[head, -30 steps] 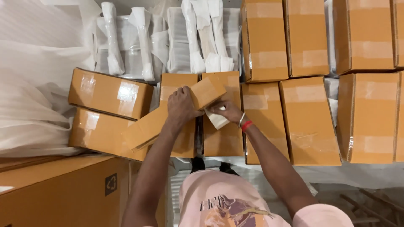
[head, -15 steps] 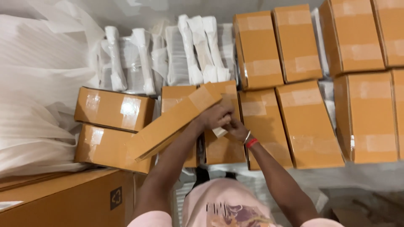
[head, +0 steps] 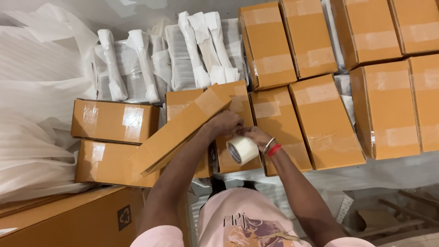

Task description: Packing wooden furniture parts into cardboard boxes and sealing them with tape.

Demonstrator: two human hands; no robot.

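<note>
Bright, even overhead light; shadows stay soft and short. Mild glare washes out the white foam at left. Focus is sharp centrally, slightly stretched toward the edges.

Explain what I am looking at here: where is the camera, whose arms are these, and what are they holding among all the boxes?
There is no machine. The camera sits on a person's head and looks down, so both arms are that person's own. The left hand rests on a long cardboard box that lies tilted across other boxes. The right hand holds a roll of clear tape against it. Around them lie taped cardboard boxes. Farther up are white foam-wrapped items, and to the left white foam sheets.
</note>
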